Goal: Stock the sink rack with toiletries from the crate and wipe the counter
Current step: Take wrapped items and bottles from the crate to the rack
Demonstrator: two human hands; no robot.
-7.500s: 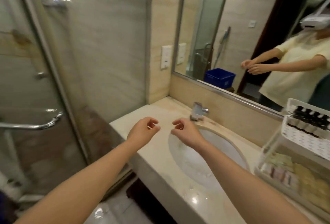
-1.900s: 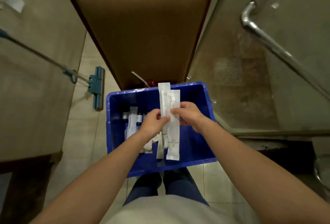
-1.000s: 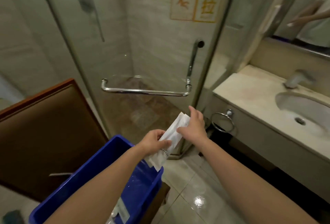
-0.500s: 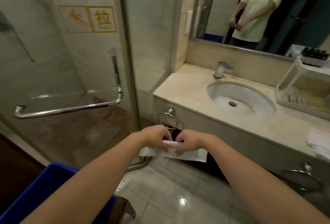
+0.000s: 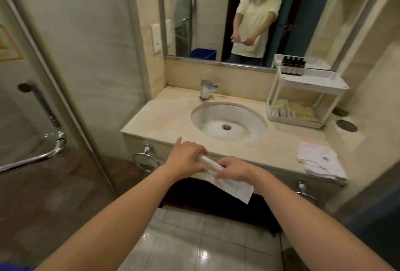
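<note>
My left hand (image 5: 186,160) and my right hand (image 5: 234,170) both grip a small stack of long white toiletry packets (image 5: 232,187), held level in front of the counter's front edge (image 5: 173,119). The two-tier white sink rack (image 5: 307,95) stands at the counter's back right. Its top shelf carries several dark bottles (image 5: 292,66); its lower tray holds small yellow and pink packets. Only a blue corner of the crate (image 5: 15,268) shows at the bottom left.
A round basin (image 5: 227,121) with a tap (image 5: 206,90) sits mid-counter. A folded white cloth (image 5: 320,161) lies on the counter's right front. The glass shower door with its chrome handle (image 5: 43,154) stands left. Towel rings hang below the counter. The mirror reflects me.
I have turned from the crate to face the sink, carrying the white packets in both hands. The counter and rack are now nearer and centred; the crate has dropped almost out of view.
</note>
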